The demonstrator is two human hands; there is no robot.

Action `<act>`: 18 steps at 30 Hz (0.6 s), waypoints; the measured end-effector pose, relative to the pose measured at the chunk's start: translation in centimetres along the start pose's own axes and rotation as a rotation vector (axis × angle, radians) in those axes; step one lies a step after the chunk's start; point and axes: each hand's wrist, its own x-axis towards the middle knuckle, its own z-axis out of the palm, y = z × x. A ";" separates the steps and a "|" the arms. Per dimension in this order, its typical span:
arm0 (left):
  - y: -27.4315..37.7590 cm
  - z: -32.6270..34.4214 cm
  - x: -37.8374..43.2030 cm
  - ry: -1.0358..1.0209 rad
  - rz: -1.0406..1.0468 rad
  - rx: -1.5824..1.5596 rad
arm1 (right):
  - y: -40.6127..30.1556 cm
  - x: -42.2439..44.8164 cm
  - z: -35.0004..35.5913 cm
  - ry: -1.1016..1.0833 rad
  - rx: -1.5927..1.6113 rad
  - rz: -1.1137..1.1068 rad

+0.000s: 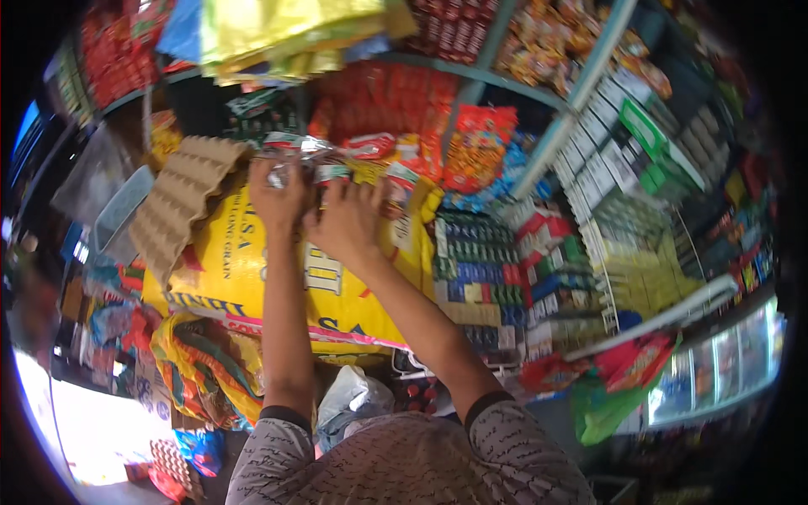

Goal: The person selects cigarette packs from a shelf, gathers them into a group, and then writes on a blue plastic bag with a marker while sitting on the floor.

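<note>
Both my hands reach over a large yellow printed sack (233,252), which lies in front of me. At the far side of the sack, my left hand (278,192) is on a shiny plastic packet (303,146), its fingertips partly hidden. My right hand (350,218) is just beside it, fingers bent over small packets with red and green print (401,177); whether it grips one, I cannot tell. A brown cardboard egg tray (183,196) leans on the left part of the sack.
Behind the sack are a red snack bag (480,148) and shelves of red packets (391,95). Small boxes (480,246) stand in rows to the right, near a white wire rack (587,233). Yellow plastic bags (290,31) hang above. A white plastic bag (353,398) lies nearer me.
</note>
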 end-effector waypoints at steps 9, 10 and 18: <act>-4.7 1.9 -0.9 -0.014 -0.076 -0.036 | 0.9 -5.9 -5.2 -0.131 0.149 -0.066; -6.8 0.9 -0.2 0.013 -0.004 0.096 | 0.7 -7.1 -6.4 -0.133 0.160 -0.036; -2.6 0.1 -0.3 -0.023 -0.122 0.092 | 15.8 -27.0 -13.3 0.375 0.174 0.736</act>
